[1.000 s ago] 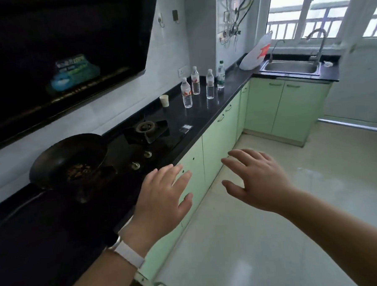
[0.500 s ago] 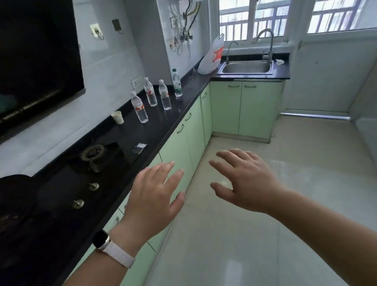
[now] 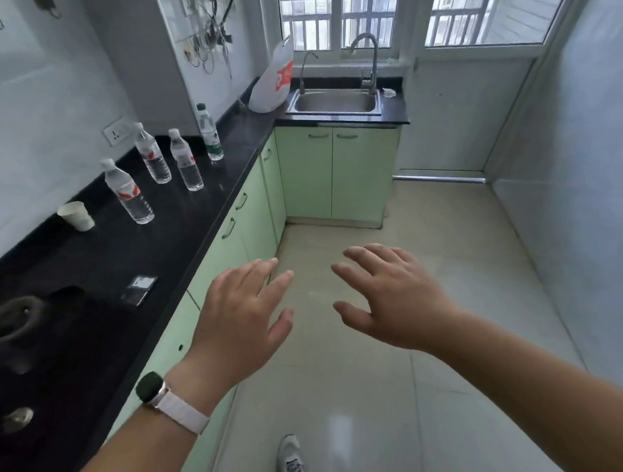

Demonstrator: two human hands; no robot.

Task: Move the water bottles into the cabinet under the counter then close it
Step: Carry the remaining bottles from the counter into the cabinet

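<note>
I can read nothing: the labels on the water bottles (image 3: 131, 196) ahead-left of my left grip (image 3: 235, 326), and the red print on the bag (image 3: 273, 84) beyond, are too blurred.

Sink: rectangular stainless steel sink (image 3: 335, 102)
Bag: white-and-red plastic bag (image 3: 273, 82), touching sink's left rim
Cup: white paper cup (image 3: 76, 215), well left of sink

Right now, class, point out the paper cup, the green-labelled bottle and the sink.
paper cup (image 3: 76, 216): head view, on its side wall.
green-labelled bottle (image 3: 212, 141): head view, on its green label.
sink (image 3: 335, 102): head view, on its bare basin floor.
</note>
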